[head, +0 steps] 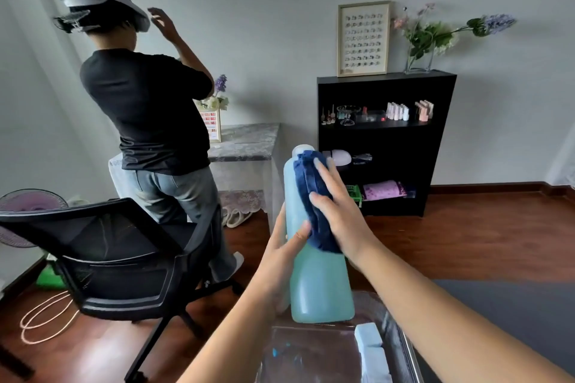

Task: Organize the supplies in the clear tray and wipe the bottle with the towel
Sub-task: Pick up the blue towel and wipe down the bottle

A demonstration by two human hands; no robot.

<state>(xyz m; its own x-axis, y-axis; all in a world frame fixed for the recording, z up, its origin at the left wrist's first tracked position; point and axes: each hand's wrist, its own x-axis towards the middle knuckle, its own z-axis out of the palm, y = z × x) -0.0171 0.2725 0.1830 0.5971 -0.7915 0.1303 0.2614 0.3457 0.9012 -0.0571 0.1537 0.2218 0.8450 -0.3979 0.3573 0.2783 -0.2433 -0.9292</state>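
A tall translucent bottle (320,286) of blue-green liquid is held upright above the clear tray (407,348). My left hand (280,255) grips the bottle's left side at mid height, thumb across its front. My right hand (339,211) presses a folded dark blue towel (311,193) flat against the bottle's upper right side, just below the white cap (300,150). Inside the tray, light blue blocks (370,348) lie along the right wall and a small blue item (275,352) shows through the plastic.
A black mesh office chair (118,255) stands to the left. Behind it a person in a black shirt (149,109) stands beside a lace-covered table (245,140). A black shelf (385,140) with nail supplies stands against the back wall. A cable (40,317) lies on the wooden floor.
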